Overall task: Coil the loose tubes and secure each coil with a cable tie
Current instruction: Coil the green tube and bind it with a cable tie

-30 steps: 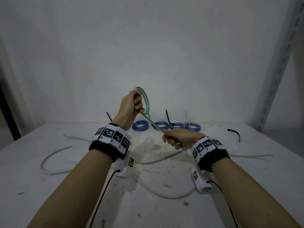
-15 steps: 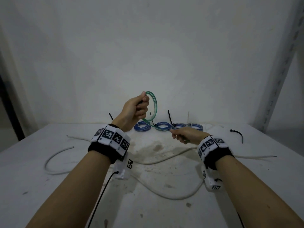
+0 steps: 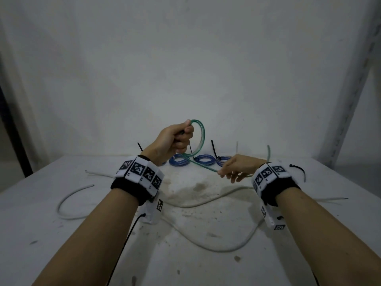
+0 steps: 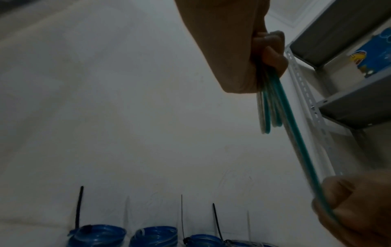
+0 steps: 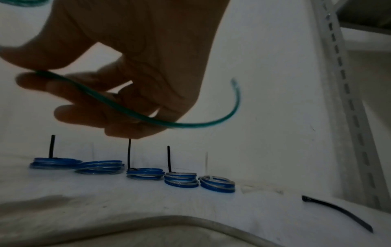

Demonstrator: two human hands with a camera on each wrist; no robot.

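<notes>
Holding: left hand (image 3: 175,139) fist grips green tube (image 3: 201,139) loops above table (image 3: 41,234)
right hand (image 3: 237,168): pinches tube tail, just right of loops
tube: translucent green, free end curling up

Both hands above table (image 3: 61,254) centre. Left hand (image 3: 173,139) higher, holding coiled tube (image 3: 201,139); its free run slopes down-right to right hand (image 3: 239,167), tail end curling up past it. Row of 5 tied coils (image 5: 146,173) behind, along back edge by wall. Loose tubes (image 3: 206,242) below the arms. Cable tie (image 3: 300,171) far right; shelving (image 4: 338,70) beyond.
</notes>
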